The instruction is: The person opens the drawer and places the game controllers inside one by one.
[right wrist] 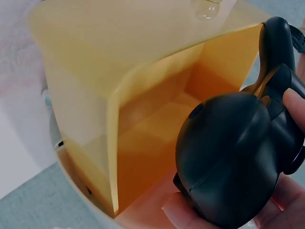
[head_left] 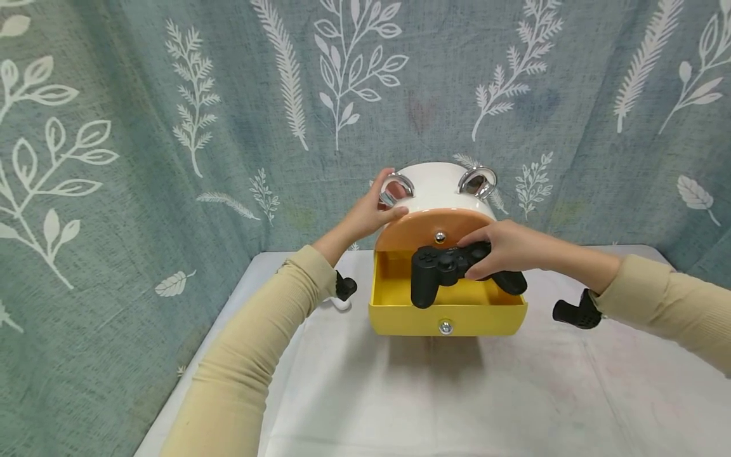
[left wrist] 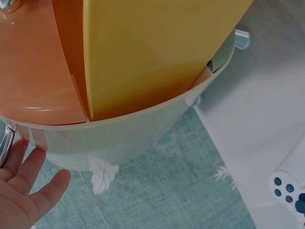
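A white rounded box (head_left: 435, 184) with chrome ring ears stands on the table. Its yellow lower drawer (head_left: 448, 320) is pulled out, below an orange upper front (head_left: 400, 233) with a chrome knob. My left hand (head_left: 368, 212) rests against the box's left side by the left chrome ring (head_left: 396, 189), fingers fairly straight in the left wrist view. My right hand (head_left: 505, 249) grips a black game controller (head_left: 425, 276) above the drawer. In the right wrist view the fingers wrap the controller (right wrist: 228, 152) beside the drawer's opening, and the visible drawer interior (right wrist: 147, 148) is bare.
A white game controller (left wrist: 286, 188) lies on the table to the left, mostly hidden by the left sleeve in the head view. Black wrist cameras (head_left: 577, 312) sit at both cuffs. A leaf-patterned green curtain (head_left: 240, 127) hangs behind and left of the white-covered table (head_left: 400, 400).
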Motion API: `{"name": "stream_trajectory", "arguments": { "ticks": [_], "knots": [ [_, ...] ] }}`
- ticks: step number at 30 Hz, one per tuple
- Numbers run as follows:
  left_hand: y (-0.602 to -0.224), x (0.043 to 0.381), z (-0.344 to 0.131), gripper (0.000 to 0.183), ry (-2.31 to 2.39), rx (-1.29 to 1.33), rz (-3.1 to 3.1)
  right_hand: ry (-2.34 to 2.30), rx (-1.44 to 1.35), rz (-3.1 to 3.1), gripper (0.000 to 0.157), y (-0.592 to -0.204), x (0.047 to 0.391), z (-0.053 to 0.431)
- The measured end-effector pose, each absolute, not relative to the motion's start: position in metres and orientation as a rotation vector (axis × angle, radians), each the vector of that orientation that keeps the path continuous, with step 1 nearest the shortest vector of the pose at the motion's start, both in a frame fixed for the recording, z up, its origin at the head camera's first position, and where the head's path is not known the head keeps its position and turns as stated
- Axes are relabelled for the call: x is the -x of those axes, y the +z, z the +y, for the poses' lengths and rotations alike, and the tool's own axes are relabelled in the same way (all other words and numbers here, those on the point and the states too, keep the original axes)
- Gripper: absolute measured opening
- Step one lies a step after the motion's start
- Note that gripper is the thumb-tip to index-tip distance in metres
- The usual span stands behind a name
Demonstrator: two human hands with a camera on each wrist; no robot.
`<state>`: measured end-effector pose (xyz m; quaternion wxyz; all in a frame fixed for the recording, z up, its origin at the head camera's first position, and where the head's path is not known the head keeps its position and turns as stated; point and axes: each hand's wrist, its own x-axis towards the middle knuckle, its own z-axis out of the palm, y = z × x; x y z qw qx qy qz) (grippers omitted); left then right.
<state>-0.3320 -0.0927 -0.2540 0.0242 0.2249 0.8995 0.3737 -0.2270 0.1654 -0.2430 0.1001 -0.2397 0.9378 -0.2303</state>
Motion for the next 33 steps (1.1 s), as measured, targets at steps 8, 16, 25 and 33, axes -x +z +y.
{"name": "stream_trajectory", "arguments": {
  "ticks": [8, 16, 25, 33],
  "knots": [
    [-0.254, 0.332, -0.092, 0.082, 1.156, -0.695, 2.786, -0.741, 0.64, 2.714, 0.06, -0.249, 0.232, 0.158],
    [-0.255, 0.332, -0.092, 0.084, 1.158, -0.694, 2.786, -0.647, 0.686, 2.764, 0.055, -0.26, 0.232, 0.15],
    [-0.256, 0.332, -0.093, 0.082, 1.16, -0.709, 2.779, -0.487, 0.751, 2.791, 0.054, -0.268, 0.237, 0.137],
    [-0.256, 0.331, -0.094, 0.083, 1.154, -0.724, 2.775, -0.417, 0.757, 2.753, 0.055, -0.273, 0.243, 0.131]
  ]
}}
